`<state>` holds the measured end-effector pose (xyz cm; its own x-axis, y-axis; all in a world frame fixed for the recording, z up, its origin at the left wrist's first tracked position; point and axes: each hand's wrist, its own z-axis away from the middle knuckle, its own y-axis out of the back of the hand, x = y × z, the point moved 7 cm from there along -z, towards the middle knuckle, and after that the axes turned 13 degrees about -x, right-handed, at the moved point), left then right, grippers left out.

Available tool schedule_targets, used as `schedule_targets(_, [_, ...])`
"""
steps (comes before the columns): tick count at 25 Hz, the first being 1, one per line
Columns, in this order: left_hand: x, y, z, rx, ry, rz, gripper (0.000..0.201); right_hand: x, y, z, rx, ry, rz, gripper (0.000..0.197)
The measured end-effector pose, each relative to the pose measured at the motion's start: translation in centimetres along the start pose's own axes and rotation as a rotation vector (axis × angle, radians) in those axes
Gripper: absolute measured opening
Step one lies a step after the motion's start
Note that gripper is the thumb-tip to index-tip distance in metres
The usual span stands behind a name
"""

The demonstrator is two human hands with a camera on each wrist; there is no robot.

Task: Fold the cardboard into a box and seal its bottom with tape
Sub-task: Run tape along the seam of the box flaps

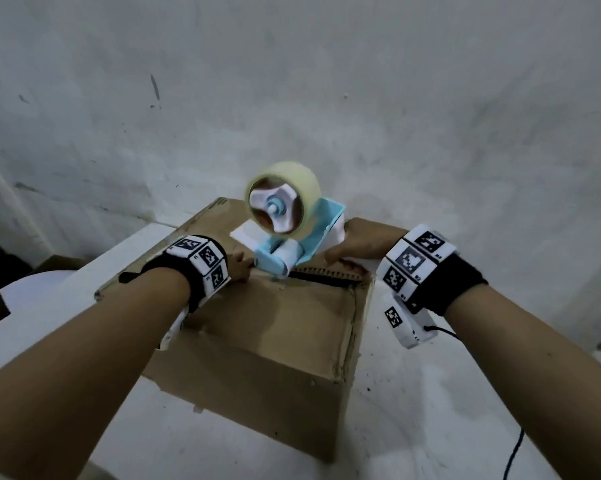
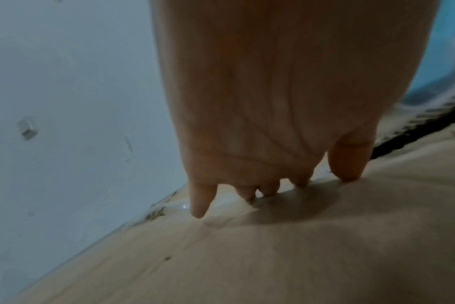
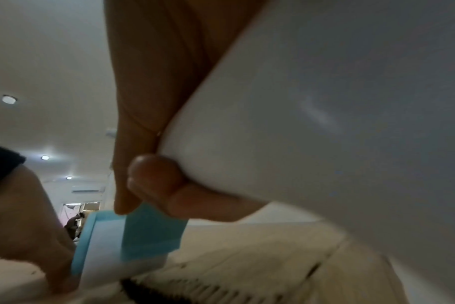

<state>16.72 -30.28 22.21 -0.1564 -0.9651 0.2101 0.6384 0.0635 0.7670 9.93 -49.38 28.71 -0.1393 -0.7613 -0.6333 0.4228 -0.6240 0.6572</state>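
Note:
A brown cardboard box [image 1: 274, 327] stands on the white table with its bottom flaps folded shut and facing up. A dark seam [image 1: 326, 275] runs between the flaps. My right hand [image 1: 357, 244] grips the white handle [image 3: 325, 102] of a blue tape dispenser [image 1: 292, 244], whose front end rests on the seam. A pale roll of tape [image 1: 281, 202] sits on the dispenser. My left hand [image 1: 238, 268] presses on the flap just left of the dispenser, fingertips [image 2: 199, 211] down on the cardboard [image 2: 273, 257] beside a strip of clear tape [image 2: 185, 206].
The white table [image 1: 430, 393] carries the box and ends at a scuffed white wall [image 1: 292, 98] right behind it. A black cable [image 1: 513, 452] trails from my right wrist band. Brown cardboard [image 1: 53, 265] lies low at the far left.

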Motion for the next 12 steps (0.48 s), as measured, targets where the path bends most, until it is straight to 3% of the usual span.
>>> schedule_targets(1, [0.0, 0.3, 0.6, -0.005, -0.02, 0.014, 0.048, -0.1, -0.7, 0.0, -0.006, 0.008, 0.05, 0.015])
schedule_targets(4, [-1.2, 3.5, 1.9, 0.073, -0.093, 0.145, 0.047, 0.3, -1.8, -0.5, -0.022, 0.041, -0.136, 0.018])
schedule_targets(8, [-7.6, 8.7, 3.5, 0.277, 0.02, 0.172, 0.047, -0.3, -0.7, -0.7, -0.012, 0.018, -0.156, 0.019])
schedule_targets(12, [-13.1, 9.2, 2.9, 0.152, 0.094, 0.307, 0.041, -1.5, 0.1, -0.9, -0.006, -0.039, -0.024, 0.025])
